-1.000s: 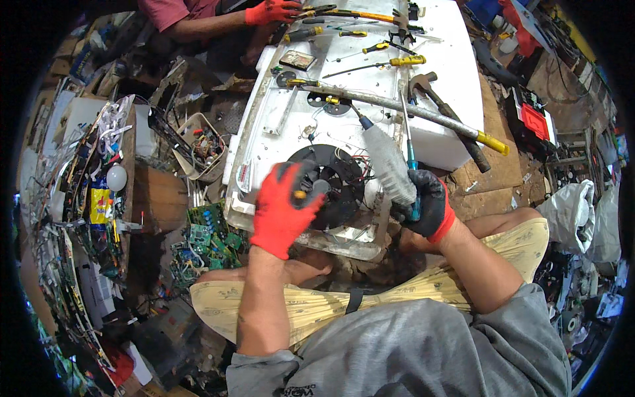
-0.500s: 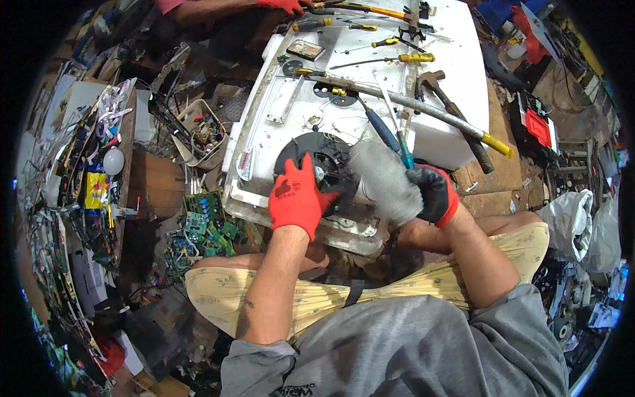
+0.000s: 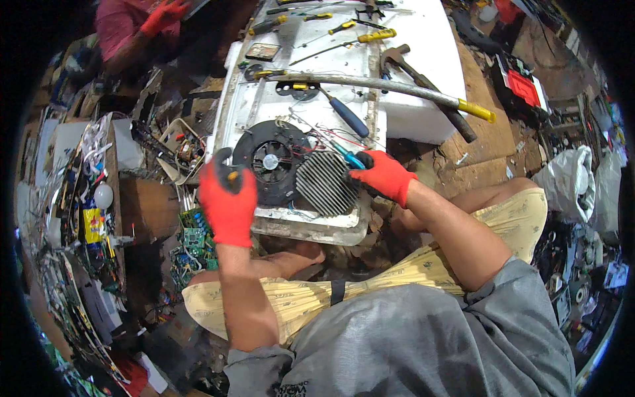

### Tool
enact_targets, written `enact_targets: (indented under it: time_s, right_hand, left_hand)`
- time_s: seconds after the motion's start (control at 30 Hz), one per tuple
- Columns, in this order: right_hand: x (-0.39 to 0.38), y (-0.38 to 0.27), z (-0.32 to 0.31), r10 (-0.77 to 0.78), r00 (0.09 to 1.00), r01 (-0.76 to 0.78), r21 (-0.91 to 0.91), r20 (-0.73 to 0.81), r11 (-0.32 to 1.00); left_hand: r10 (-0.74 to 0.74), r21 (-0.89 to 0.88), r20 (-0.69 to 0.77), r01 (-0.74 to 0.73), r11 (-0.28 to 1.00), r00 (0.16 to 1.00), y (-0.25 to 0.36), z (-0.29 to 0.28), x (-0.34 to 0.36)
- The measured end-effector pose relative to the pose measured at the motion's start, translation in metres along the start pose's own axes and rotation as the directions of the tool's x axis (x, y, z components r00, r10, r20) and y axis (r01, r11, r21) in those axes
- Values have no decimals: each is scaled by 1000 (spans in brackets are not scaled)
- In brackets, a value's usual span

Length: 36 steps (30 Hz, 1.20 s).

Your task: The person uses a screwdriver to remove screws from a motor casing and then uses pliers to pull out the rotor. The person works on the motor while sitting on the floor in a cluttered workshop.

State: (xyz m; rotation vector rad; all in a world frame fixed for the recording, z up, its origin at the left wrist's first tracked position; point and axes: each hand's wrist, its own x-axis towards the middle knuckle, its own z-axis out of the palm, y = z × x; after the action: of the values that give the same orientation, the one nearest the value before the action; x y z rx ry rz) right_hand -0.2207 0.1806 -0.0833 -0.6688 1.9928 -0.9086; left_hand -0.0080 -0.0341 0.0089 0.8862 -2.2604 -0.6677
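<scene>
On the white foam slab point(image 3: 225, 109) in front of me lies a round black fan-like part point(image 3: 243, 147) with a pale hub and thin wires. A grey finned metal piece point(image 3: 326, 184) rests against its lower right side. My right hand point(image 3: 387, 177), in a red and black glove, is closed around the teal handle of a screwdriver point(image 3: 348, 156), its fingers beside the finned piece. My left hand point(image 3: 229, 202), gloved alike, is raised at the left edge of the round part, fingers curled. A small yellowish bit shows in them, too blurred to name.
Across the slab lie a long metal bar point(image 3: 410, 92) with a yellow end, a hammer point(image 3: 430, 86) and a blue-handled screwdriver point(image 3: 347, 118). Green circuit boards point(image 3: 194, 241) and a bin of scraps point(image 3: 192, 145) stand left. Another person's red-gloved hand point(image 3: 162, 16) is at the upper left.
The finned piece has come down from my right hand to beside the round part. My left hand has lifted off that part and moved left. The other person's hand has shifted left.
</scene>
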Motion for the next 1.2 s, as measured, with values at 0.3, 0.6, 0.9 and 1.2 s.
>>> enact_targets:
  time_s: [0.3, 0.6, 0.9, 1.2]
  right_hand:
    - [-39, -5, -8, -43, 991, 94, 430, -126, 898]
    - [-79, -29, 11, 51, 974, -217, 851, 219, 479]
    - [-73, -18, 38, -139, 988, 35, 773, 69, 633]
    - [-48, -4, 16, -103, 926, 169, 154, -363, 974]
  left_hand:
    - [4, -702, -329, -247, 668, 944, 50, -39, -18]
    - [37, -924, -119, -125, 361, 992, 70, 12, -29]
    - [182, -138, 242, -152, 979, 953, 31, 19, -99]
    - [398, 70, 1, -397, 915, 917, 30, 53, -83]
